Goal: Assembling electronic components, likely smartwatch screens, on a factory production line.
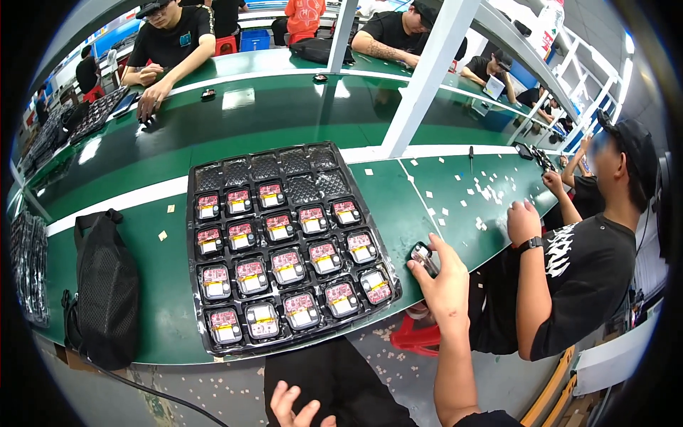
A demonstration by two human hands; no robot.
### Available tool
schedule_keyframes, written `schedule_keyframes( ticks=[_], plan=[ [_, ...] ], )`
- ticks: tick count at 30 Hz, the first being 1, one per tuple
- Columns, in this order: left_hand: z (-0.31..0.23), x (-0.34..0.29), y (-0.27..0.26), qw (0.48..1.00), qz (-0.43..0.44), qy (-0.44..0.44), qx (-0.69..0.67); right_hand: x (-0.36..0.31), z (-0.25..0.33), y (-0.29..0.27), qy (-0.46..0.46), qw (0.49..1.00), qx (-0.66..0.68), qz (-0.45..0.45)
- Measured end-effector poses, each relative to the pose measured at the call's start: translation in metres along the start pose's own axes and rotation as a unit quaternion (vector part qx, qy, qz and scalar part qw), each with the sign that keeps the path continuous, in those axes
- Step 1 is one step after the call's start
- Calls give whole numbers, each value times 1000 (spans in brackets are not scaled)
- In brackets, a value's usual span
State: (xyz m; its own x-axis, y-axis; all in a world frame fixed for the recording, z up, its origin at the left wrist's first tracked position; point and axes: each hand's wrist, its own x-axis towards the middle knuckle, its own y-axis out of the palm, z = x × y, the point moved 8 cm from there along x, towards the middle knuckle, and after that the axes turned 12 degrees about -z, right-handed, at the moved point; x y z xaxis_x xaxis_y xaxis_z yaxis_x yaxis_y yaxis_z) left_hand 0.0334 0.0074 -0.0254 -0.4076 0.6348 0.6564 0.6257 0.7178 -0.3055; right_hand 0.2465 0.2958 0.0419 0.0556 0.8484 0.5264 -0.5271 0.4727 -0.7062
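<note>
At the desk's [178, 313] near edge, your right hand [445, 285] has its fingers closed around a small module [423, 256] just right of the black tray [288, 249]; your left hand [295, 411] rests open on your lap. Seating it calls for a free pocket.

Open green bench lies on three sides of the black tray [288, 245]; the right side is crowded.

Left of the tray, a bare strip of bench [160, 285] runs to the black mesh bag [107, 292], which blocks that end. Beyond the tray, the far green surface [270, 114] is wide and free up to the white post [427, 78] that rises just past the tray's far right corner. Right of the tray, the right hand [445, 281] with a small device [425, 257] sits close to the edge, and a neighbour's arm [530, 277] and scattered paper bits [484, 192] fill the bench there.
</note>
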Motion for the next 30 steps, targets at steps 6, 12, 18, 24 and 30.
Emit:
schedule_keyframes(
  ticks=[6,12,18,24,30],
  plan=[
    [-38,62,28,974,71,-15,-214,-1,-4,-20,33,992,120,-33],
    [-25,79,45,892,179,-251,-331,-45,60,-69,-147,892,423,56],
    [5,43,64,694,203,-476,-500,-92,127,-48,-233,841,420,249],
    [13,46,58,642,151,-493,-567,-108,130,-37,-237,822,441,271],
    [20,61,45,723,48,-422,-544,-111,107,-34,-192,915,314,168]
  ],
)
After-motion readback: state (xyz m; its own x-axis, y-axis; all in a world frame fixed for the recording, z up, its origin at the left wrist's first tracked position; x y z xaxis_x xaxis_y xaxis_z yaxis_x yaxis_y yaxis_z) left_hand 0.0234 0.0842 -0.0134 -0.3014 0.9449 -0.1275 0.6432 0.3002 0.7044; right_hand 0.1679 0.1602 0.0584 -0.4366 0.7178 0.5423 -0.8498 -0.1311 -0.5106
